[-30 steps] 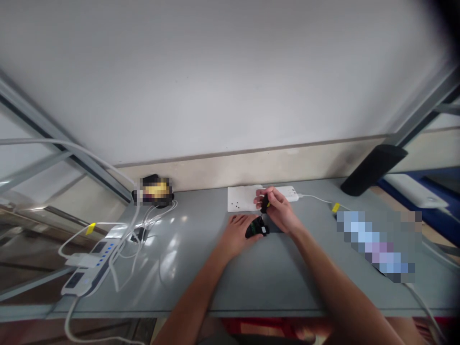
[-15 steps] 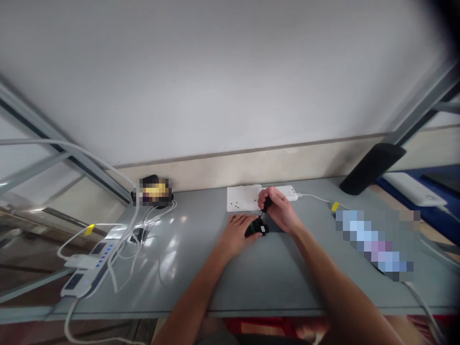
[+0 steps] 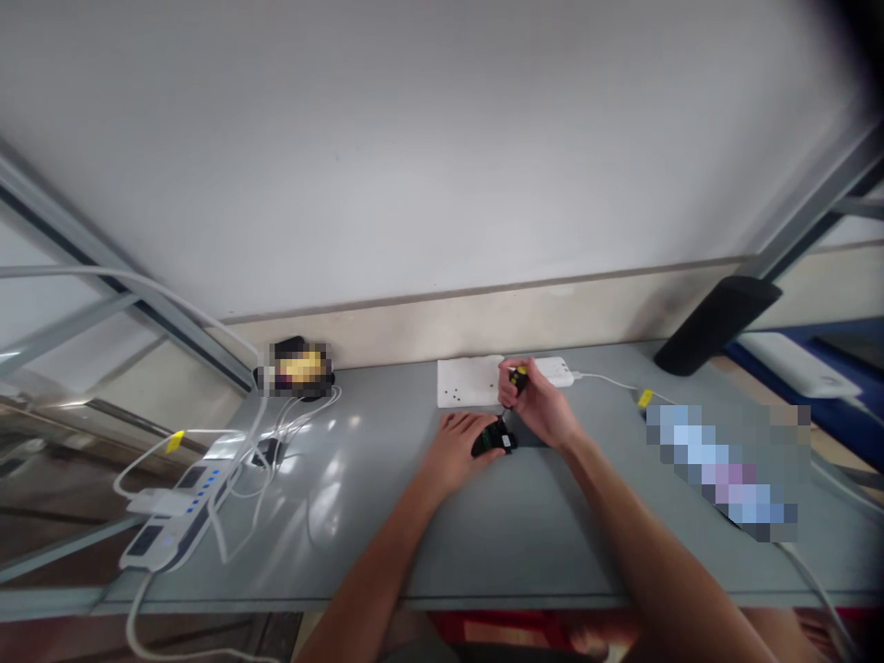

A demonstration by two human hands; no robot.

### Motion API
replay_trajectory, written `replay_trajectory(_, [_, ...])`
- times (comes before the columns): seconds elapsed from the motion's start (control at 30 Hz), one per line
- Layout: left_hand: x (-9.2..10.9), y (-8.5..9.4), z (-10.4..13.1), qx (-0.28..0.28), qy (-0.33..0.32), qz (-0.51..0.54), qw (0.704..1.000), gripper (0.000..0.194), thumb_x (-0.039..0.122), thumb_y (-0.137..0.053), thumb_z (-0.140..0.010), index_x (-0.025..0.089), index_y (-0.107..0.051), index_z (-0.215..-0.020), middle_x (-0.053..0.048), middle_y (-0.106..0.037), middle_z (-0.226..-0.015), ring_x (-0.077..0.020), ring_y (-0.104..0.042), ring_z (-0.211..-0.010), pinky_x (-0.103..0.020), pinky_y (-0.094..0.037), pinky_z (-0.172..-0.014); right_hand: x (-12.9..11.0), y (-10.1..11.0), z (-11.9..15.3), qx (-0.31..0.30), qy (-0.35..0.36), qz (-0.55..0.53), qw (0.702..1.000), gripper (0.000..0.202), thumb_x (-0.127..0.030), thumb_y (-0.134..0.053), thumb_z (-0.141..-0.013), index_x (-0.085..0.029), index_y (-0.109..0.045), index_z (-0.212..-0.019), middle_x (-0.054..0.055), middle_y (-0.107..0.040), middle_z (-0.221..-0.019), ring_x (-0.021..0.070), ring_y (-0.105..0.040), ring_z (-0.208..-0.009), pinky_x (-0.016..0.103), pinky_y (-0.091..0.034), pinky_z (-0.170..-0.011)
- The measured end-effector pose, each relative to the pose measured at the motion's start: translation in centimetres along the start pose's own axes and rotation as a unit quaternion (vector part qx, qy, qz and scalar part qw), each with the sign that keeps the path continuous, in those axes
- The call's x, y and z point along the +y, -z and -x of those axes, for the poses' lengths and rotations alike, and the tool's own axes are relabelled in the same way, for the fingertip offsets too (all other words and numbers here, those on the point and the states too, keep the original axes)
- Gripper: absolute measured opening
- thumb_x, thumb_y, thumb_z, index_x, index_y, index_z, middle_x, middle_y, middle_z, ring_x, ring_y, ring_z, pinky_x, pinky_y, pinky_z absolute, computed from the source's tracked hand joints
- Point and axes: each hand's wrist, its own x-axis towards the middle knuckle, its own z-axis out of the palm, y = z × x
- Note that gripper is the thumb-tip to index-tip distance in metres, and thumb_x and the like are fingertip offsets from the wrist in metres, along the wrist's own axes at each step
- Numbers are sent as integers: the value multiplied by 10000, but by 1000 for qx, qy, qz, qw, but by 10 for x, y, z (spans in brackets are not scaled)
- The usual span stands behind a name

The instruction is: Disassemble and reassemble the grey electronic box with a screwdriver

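Observation:
My left hand (image 3: pixel 457 451) is closed around a small black device (image 3: pixel 494 440) lying on the grey tabletop; a green circuit board and a white label show on it. In my right hand (image 3: pixel 542 405) is a screwdriver (image 3: pixel 517 378) with a black and yellow handle, its shaft slanting down to the device's far edge. Whether the tip sits in a screw is too small to tell. Just beyond both hands lies a white sheet (image 3: pixel 470 373) with several tiny dark pieces on it, partly covered by my right hand.
A white power strip (image 3: pixel 169 520) with tangled cables stands at the left. Behind my right hand is another white strip (image 3: pixel 556 370) with a cable. A black cylinder (image 3: pixel 718 324) leans at the back right, and a blurred-out flat object (image 3: pixel 718 470) lies at the right.
The fingers of my right hand have loosened and shifted on the screwdriver's handle, so its yellow part now shows. My left hand and the device stay in place.

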Motion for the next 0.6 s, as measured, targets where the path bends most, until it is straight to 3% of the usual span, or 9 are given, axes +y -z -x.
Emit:
replay_trajectory(0.13, [-2, -2, 0, 4, 1, -2, 1000, 495, 527, -671, -952, 292, -571, -1376, -42, -666, -1387, -267, -578, -1303, -449, -381, -1117, -4, -4, 4, -13, 18, 41, 999, 271, -487, -693, -924, -237, -610, -862, 29, -622, -931, 158, -602, -831, 308, -491, -762])
replay_trajectory(0.23, [-3, -3, 0, 4, 3, -6, 1000, 507, 536, -673, -948, 285, -572, -1376, -48, -666, -1385, -272, -574, -1307, -459, -374, -1122, -7, -5, 7, -22, 12, 39, 999, 322, -430, -769, -876, -238, -516, -818, 36, -672, -1119, 186, -657, -957, 363, -514, -863])
replay_trajectory(0.3, [-2, -3, 0, 2, 7, -8, 1000, 501, 539, -668, -950, 287, -577, -1373, -50, -670, -1377, -273, -576, -1303, -458, -375, -1121, -8, -4, 8, -16, 5, 41, 999, 377, -424, -791, -858, -249, -460, -814, 5, -682, -928, 154, -634, -770, 324, -511, -741])
replay_trajectory(0.4, [-1, -2, 0, -2, 5, -6, 1000, 488, 531, -667, -953, 293, -584, -1370, -44, -675, -1367, -265, -580, -1296, -444, -383, -1115, -4, -1, 5, -6, 8, 46, 999, 416, -493, -770, -865, -257, -435, -795, -86, -411, -564, 95, -358, -488, 232, -342, -517])
replay_trajectory(0.47, [-1, -1, 0, -3, 4, -5, 1000, 489, 527, -670, -952, 296, -580, -1374, -39, -673, -1371, -261, -580, -1297, -438, -383, -1116, -1, 0, 3, -4, 11, 42, 999, 398, -604, -699, -881, -262, -503, -829, -90, -307, -554, 94, -254, -478, 234, -289, -491])
replay_trajectory(0.53, [-1, -1, 0, -3, 3, -4, 1000, 490, 525, -673, -951, 296, -577, -1373, -37, -673, -1373, -260, -582, -1295, -439, -381, -1117, 0, 0, 1, -2, 7, 28, 1000, 419, -684, -606, -903, -265, -597, -924, -64, -350, -604, 109, -302, -510, 256, -337, -512])
replay_trajectory(0.6, [-1, -1, 0, 0, 2, -4, 1000, 491, 519, -680, -949, 295, -573, -1372, -33, -673, -1374, -258, -582, -1295, -440, -379, -1116, 0, -2, 0, 0, 2, 16, 1000, 418, -661, -569, -936, -256, -653, -1000, -28, -438, -677, 126, -408, -576, 278, -410, -569])
